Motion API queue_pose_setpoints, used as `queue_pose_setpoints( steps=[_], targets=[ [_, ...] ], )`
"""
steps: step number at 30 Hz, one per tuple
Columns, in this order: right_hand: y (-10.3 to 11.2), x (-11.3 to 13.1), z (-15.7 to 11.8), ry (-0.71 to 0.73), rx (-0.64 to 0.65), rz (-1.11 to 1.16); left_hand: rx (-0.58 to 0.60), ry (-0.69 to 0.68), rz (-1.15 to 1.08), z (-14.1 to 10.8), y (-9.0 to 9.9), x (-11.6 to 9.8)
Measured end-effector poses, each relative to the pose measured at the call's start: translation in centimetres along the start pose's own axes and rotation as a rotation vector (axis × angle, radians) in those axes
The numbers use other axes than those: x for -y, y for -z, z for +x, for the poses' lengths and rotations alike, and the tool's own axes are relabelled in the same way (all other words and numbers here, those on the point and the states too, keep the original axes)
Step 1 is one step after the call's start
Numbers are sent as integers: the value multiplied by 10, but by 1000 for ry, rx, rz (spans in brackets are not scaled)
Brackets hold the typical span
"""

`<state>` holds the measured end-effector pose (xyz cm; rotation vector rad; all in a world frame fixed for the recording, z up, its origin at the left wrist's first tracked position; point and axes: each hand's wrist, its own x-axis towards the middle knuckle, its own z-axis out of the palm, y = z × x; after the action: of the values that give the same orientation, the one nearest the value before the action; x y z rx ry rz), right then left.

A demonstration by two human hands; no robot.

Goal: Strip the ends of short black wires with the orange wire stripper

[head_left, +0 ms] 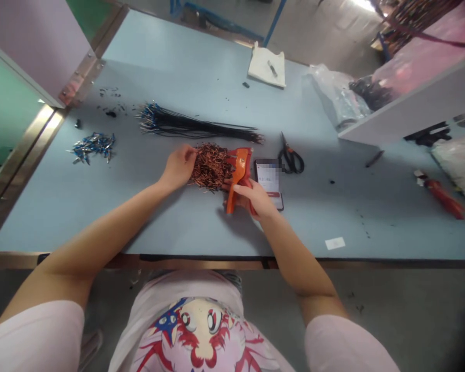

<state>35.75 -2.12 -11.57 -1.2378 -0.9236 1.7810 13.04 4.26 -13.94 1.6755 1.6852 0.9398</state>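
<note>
My right hand point(256, 199) is wrapped around the handles of an orange and red wire stripper point(240, 164), whose head points away from me. Close by on its left is a heap of short copper-coloured pieces point(211, 168), some with dark ends. At the left edge of that heap, my left hand point(179, 164) has its fingers pinched together; whatever is between them is too small to make out. A bundle of black wires point(201, 125) with blue terminals at its left end lies just beyond both hands. Part of a phone point(267, 178) shows beside my right hand.
Scissors point(291, 157) with black handles lie right of the phone. Loose blue terminals point(93, 147) are piled at the left. A white cloth point(267, 66) is at the far edge, and red-handled pliers point(444, 197) lie far right. A shelf panel point(406, 95) stands over the right side.
</note>
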Motion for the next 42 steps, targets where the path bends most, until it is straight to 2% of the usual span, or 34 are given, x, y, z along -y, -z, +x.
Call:
queue_pose_setpoints(
  steps=[3, 5, 9, 11, 13, 17, 19, 21, 25, 29, 33, 36, 38, 42],
  targets=[
    [0, -1, 5, 49, 94, 48, 56, -21, 13, -2, -8, -10],
    [2, 0, 6, 83, 125, 65, 56, -41, 53, -1, -7, -13],
    [6, 5, 5, 126, 79, 156, -22, -119, 219, 15, 5, -18],
    [8, 6, 4, 142, 68, 219, -6, -148, 282, 30, 6, -25],
    [9, 7, 6, 144, 59, 275, 59, -172, 315, 46, -1, -34],
    [9, 6, 8, 89, 59, 338, 175, -242, 345, 66, -30, -51],
    [7, 6, 7, 67, 72, 344, 216, -261, 359, 66, -42, -53],
    [4, 7, 5, 55, 93, 342, 247, -270, 369, 60, -45, -51],
    [-1, 7, -1, 52, 129, 320, 287, -271, 366, 44, -31, -42],
    [-3, 7, -3, 45, 137, 306, 263, -276, 358, 48, -20, -45],
    [-3, 6, -2, 39, 124, 303, 263, -310, 349, 63, -37, -60],
    [-3, 7, -2, 34, 116, 305, 335, -356, 336, 63, -53, -68],
    [-3, 8, -2, 28, 119, 316, 381, -384, 324, 58, -56, -70],
    [-4, 10, -5, 34, 149, 346, 363, -378, 331, 52, -40, -65]
  ],
)
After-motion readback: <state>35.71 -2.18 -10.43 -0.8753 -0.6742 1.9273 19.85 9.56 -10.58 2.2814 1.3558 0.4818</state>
